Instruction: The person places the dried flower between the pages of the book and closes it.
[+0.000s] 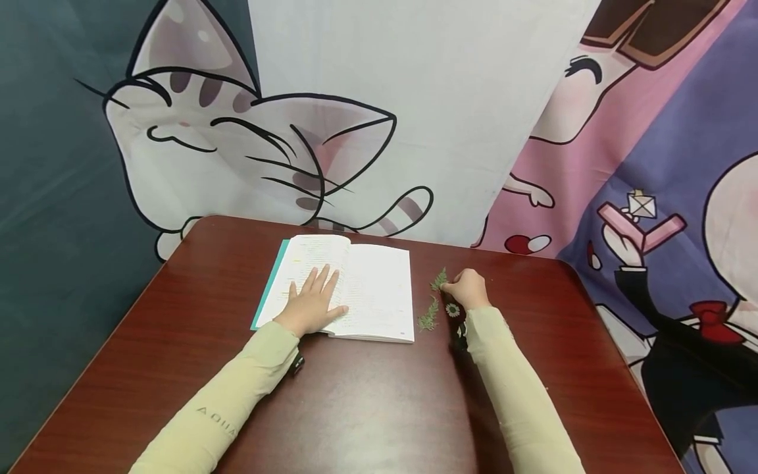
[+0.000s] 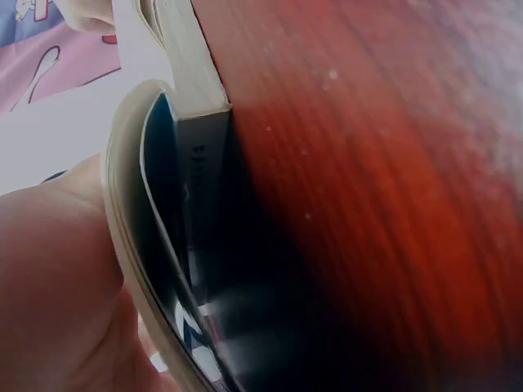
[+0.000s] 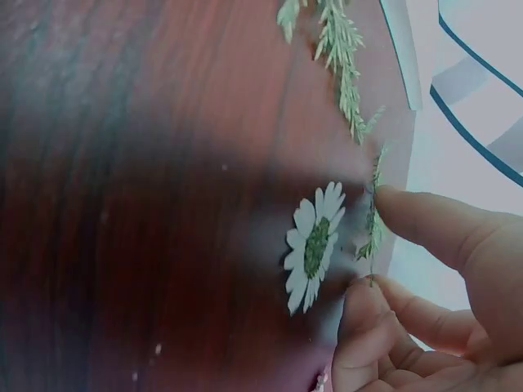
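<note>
An open book with a teal cover edge lies on the table. My left hand rests on its left page, fingers spread and straight. In the left wrist view the book's curved cover and pages rise beside the palm. To the right of the book, my right hand has thumb and fingertips at a small green fern-like sprig, pinching it by its lower end. Just nearer lies a flat white daisy with a green centre. A second leafy sprig lies between the daisy and the book.
The reddish-brown table has rounded far corners. Behind it hangs a cloth backdrop with cartoon figures, including a cat. A small dark thing shows beside the right sleeve, partly hidden.
</note>
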The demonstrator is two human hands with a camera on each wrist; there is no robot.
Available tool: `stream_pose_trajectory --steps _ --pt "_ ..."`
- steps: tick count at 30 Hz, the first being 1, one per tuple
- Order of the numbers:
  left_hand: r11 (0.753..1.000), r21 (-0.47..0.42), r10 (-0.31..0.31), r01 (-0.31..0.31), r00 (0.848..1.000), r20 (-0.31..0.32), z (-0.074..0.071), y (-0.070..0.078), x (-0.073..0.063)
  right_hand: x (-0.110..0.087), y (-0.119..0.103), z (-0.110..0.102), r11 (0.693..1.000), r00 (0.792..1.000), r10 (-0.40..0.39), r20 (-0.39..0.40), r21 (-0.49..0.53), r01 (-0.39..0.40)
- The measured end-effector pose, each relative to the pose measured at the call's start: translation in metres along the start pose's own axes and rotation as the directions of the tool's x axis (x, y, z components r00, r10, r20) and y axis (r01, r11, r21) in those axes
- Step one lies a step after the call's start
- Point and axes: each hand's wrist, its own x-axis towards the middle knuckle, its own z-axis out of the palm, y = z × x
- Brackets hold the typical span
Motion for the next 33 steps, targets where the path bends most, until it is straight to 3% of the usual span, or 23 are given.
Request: stream_pose_trajectory --steps 11,22,33 --pt "0.999 -0.032 -0.013 0.014 0.999 0.032 0.005 -0.004 0.005 0.005 0.002 0.001 0.994 0.996 0.085 -0.026 0.066 -0.083" --pt "0.999 -0.045 -0.017 0.019 0.998 0.061 0.009 -0.011 0.003 -0.001 -0.003 0.006 0.984 0.994 0.109 -0.01 0.146 -0.107" --pt "0.998 -0.05 -0.026 0.029 0.998 0.061 0.005 -0.01 -0.002 -0.013 -0.018 0.005 0.94 0.994 0.11 0.019 0.322 -0.11"
